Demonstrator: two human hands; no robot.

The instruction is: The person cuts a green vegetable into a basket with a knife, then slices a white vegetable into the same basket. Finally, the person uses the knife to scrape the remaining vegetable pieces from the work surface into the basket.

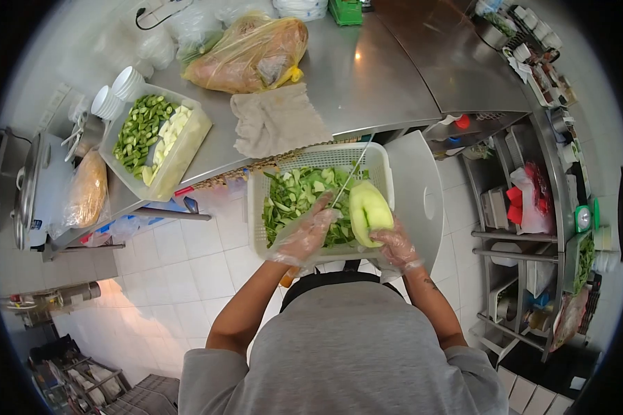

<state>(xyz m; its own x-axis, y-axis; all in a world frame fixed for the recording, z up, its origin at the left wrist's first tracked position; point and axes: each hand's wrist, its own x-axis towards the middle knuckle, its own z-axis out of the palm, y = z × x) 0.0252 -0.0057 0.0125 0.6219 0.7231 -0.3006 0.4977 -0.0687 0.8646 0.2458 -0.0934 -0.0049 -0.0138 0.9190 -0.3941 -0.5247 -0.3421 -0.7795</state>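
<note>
My left hand (pixel 306 234), in a clear plastic glove, is closed around the handle end of a long thin knife (pixel 351 173), whose blade points up and to the right. In my gloved right hand (pixel 394 245) is the lower end of a large pale green vegetable (pixel 369 211) with a dark notch near its bottom. The blade lies just left of the vegetable; whether they touch is unclear. Below both hands, a white perforated basket (pixel 257 235) holds green and pale cut pieces (pixel 291 197). The knife's handle is hidden in my fingers.
A grey cloth (pixel 277 121) and a yellow-bagged item (pixel 249 59) lie on the steel counter (pixel 374 90). At the left stands a plastic tub (pixel 180 166) of cut vegetables. A white board (pixel 422 187) is right of the basket; shelves (pixel 516 238) stand farther right.
</note>
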